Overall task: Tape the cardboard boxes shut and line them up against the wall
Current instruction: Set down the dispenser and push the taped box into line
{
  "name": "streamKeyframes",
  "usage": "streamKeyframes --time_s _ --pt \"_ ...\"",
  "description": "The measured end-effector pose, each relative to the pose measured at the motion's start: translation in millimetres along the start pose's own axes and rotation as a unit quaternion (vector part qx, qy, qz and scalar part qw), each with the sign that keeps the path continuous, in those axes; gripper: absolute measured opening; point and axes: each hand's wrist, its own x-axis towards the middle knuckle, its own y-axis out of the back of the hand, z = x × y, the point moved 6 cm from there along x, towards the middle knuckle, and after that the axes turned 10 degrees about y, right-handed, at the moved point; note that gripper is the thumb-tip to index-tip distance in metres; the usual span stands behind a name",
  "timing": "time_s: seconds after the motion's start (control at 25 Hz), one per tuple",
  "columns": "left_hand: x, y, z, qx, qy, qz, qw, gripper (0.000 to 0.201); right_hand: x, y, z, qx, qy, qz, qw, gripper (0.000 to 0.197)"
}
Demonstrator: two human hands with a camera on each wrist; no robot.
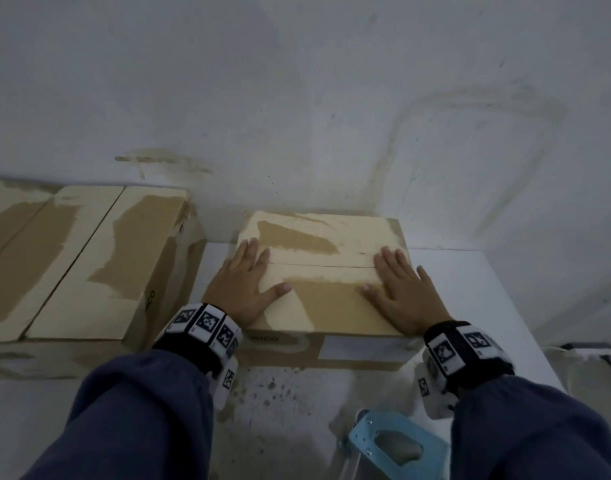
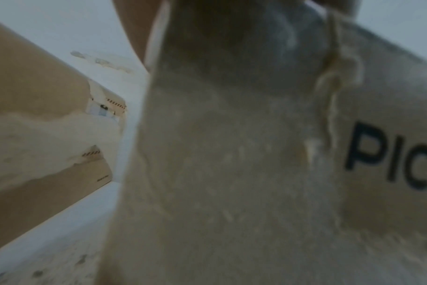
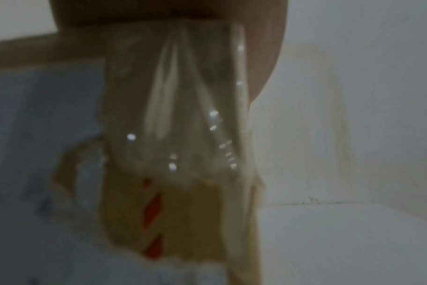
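A small cardboard box [image 1: 321, 237] sits on the white surface against the wall, its two top flaps closed along a middle seam. My left hand [image 1: 243, 284] lies flat on the left end of its lid, fingers straight. My right hand [image 1: 399, 287] lies flat on the right end in the same way. The left wrist view is close against the box's front face [image 2: 232, 154], with "PICO" printed at the right. In the right wrist view, wrinkled clear tape [image 3: 183, 100] hangs down the box's front corner. A larger closed box [image 1: 89, 265] stands to the left by the wall.
A light-blue tape dispenser [image 1: 397, 445] lies on the white table [image 1: 487, 289] near its front edge. The stained wall [image 1: 297, 98] runs behind both boxes. A gap separates the two boxes. A power strip with cables [image 1: 591, 351] lies beyond the table's right edge.
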Motion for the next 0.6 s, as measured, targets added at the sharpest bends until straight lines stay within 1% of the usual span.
streamKeyframes --time_s 0.04,0.12,0.16,0.2,0.24,0.28,0.32,0.36,0.4,0.44,0.48,0.56,0.6 --pt "-2 2 -1 -0.023 0.013 0.003 1.0 0.109 0 0 0 0.008 -0.002 0.012 1.0 0.08" --pt "-6 6 -5 -0.1 0.042 0.008 0.994 0.08 -2 4 1 0.029 -0.021 0.043 0.998 0.069" --pt "-8 9 -6 -0.155 0.051 0.009 0.987 0.072 -3 6 3 0.049 -0.036 0.06 0.996 0.064" --pt "-8 10 -9 -0.221 0.06 0.011 0.973 0.068 -4 7 5 0.085 -0.05 0.075 0.992 0.058" --pt "-7 9 -11 -0.299 0.064 0.008 0.952 0.067 -6 10 7 0.131 -0.063 0.091 0.985 0.054" --pt "-5 7 -15 -0.387 0.063 -0.004 0.92 0.067 -7 13 9 0.191 -0.073 0.111 0.973 0.053" --pt "0 6 -19 -0.484 0.055 -0.015 0.873 0.069 -8 14 13 0.261 -0.082 0.132 0.953 0.055" --pt "7 3 -25 -0.559 0.043 -0.022 0.827 0.071 -10 15 17 0.341 -0.095 0.152 0.923 0.059" --pt "13 2 -30 -0.604 0.029 -0.023 0.796 0.069 -11 14 22 0.414 -0.111 0.164 0.889 0.062" --pt "16 1 -34 -0.627 0.024 -0.024 0.778 0.066 -12 13 26 0.456 -0.122 0.171 0.865 0.063" --pt "18 -1 -35 -0.642 0.027 -0.025 0.766 0.063 -12 11 29 0.462 -0.134 0.171 0.86 0.061" --pt "21 -4 -36 -0.65 0.025 -0.036 0.759 0.062 -11 9 29 0.463 -0.146 0.162 0.859 0.057" --pt "21 -6 -37 -0.644 0.027 -0.036 0.764 0.062 -11 8 28 0.467 -0.148 0.16 0.857 0.056"
